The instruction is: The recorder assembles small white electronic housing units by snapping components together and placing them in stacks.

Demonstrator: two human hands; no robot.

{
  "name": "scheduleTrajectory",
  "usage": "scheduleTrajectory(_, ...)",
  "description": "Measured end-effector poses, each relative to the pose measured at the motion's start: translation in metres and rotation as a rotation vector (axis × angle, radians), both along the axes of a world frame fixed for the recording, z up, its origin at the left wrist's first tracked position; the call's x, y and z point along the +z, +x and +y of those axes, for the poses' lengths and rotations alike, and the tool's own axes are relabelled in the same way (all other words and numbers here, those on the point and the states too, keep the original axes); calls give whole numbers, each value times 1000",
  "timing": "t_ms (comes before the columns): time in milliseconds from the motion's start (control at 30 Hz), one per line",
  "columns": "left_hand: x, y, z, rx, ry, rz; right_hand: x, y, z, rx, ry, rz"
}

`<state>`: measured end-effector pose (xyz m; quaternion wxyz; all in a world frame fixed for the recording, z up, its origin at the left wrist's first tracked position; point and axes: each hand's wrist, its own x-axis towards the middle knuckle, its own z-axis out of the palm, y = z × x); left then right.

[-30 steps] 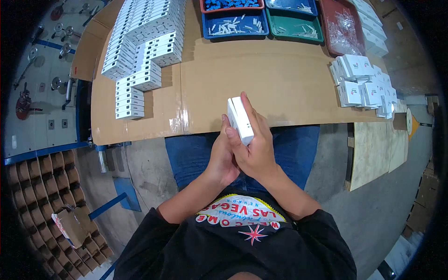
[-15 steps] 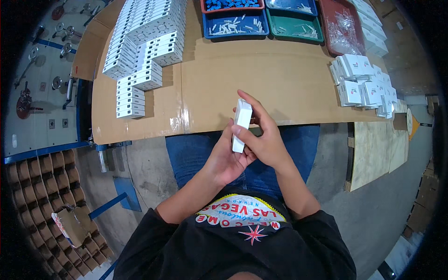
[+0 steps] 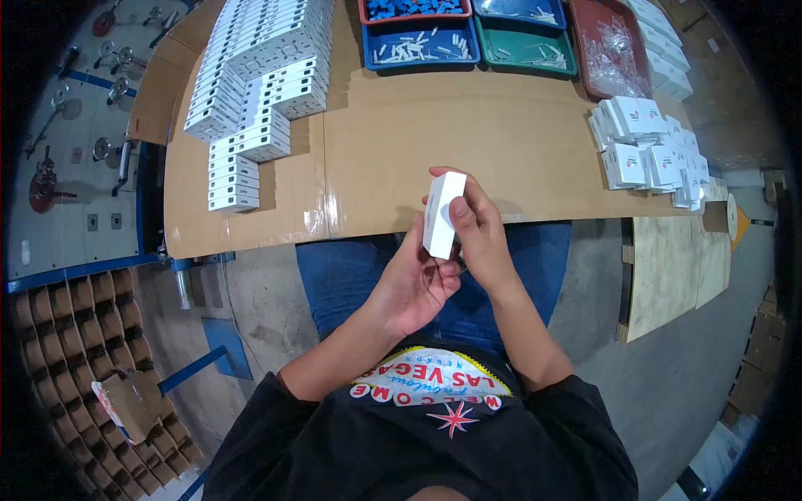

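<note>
A small white box point(image 3: 442, 213) stands on end in front of my chest, just past the near edge of the cardboard-covered table point(image 3: 468, 142). My right hand point(image 3: 478, 234) wraps its right side, thumb across the face. Below it, my left hand point(image 3: 413, 284) touches the box's lower end with its fingertips. A neat stack of finished white boxes point(image 3: 255, 92) lies at the far left of the table. A loose pile of folded white boxes point(image 3: 647, 150) sits at the right.
Along the table's far edge stand a blue tray point(image 3: 422, 43) of small white parts, a green tray point(image 3: 525, 46), a red tray of blue parts point(image 3: 409, 8) and a dark red tray of clear bags point(image 3: 614, 54). Brown cardboard dividers point(image 3: 79, 367) fill the floor at lower left.
The box has turned from lying across my hands to standing on end, and it has dropped slightly toward my lap. My left hand has slid down to its lower end.
</note>
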<state>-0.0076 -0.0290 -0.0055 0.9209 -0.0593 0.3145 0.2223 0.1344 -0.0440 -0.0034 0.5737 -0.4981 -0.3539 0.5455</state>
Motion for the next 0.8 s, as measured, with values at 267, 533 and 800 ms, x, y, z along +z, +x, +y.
scheduleTrajectory(267,19,2,3,79,184,-77,-6,-5,3,-114,164,54)
scheduleTrajectory(533,15,-4,11,115,828,455,7,2,-2,-96,237,48)
scheduleTrajectory(800,28,-5,10,-31,948,487,-3,7,-7,-254,109,-78)
